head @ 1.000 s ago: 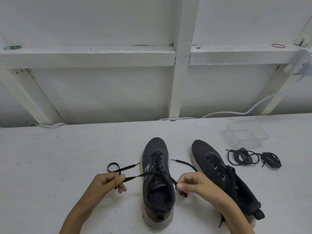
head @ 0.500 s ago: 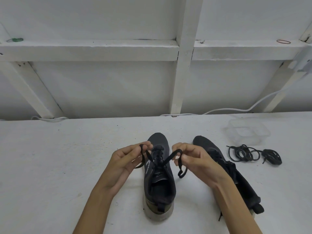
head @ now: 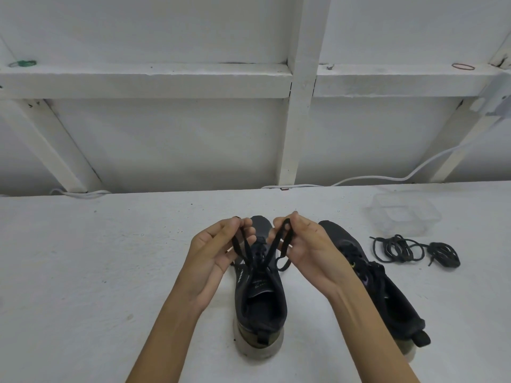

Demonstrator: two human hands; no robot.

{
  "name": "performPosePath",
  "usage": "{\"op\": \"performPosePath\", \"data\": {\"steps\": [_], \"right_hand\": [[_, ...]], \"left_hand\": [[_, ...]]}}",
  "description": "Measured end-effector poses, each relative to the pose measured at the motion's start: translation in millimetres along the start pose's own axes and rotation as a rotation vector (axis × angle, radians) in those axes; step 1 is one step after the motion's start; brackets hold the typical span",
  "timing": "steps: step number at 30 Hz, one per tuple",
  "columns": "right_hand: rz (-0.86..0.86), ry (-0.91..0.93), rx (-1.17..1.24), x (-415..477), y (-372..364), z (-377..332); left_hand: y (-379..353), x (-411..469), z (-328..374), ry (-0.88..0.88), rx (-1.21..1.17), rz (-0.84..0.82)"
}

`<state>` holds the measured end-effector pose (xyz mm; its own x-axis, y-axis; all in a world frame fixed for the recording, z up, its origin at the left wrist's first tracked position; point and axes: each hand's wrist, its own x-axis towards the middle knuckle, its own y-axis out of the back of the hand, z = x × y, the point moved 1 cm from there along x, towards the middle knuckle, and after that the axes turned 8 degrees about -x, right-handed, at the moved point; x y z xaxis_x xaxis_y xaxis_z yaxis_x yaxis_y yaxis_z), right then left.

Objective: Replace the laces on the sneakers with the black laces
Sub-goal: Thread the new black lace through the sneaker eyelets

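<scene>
Ctr sneaker (head: 260,297) is showing matt dark knit cloth w/ a scuffed pale rubbery sole; the flat black lace (head: 273,246) is looking woven, matt. At 2 o'clock the clear container (head: 403,217) is looking like thin plastic; the tabletop (head: 83,258) is looking rough, chalky white.

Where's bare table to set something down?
Free: the wide table stretch left of the left hand; the near right corner, beside the right sneaker. Crowded: centre, where left hand and right hand pinch the black lace over the middle sneaker; far right, loose laces and clear container.

Nothing legible: pale print on the tongue of the middle sneaker (head: 261,288) is too blurred to read
</scene>
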<state>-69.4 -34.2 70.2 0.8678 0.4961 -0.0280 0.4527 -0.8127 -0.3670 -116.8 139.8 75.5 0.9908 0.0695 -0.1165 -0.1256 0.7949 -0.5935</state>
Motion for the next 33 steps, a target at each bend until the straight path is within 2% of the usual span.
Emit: {"op": "performPosePath", "data": {"steps": [6, 10, 33], "right_hand": [[-0.024, -0.036, 0.008, -1.2, -3.7, -8.4], [-0.013, -0.046, -0.022, -3.2, -7.9, -14.7], [0.015, -0.075, -0.044, -5.2, -10.6, -19.0]], "left_hand": [[0.4, 1.3, 1.8, -0.004, 0.032, -0.005], [-3.2, -1.4, 2.5, 0.008, 0.143, -0.022], [-18.0, -14.2, 9.9, -0.118, 0.279, 0.15]]}}
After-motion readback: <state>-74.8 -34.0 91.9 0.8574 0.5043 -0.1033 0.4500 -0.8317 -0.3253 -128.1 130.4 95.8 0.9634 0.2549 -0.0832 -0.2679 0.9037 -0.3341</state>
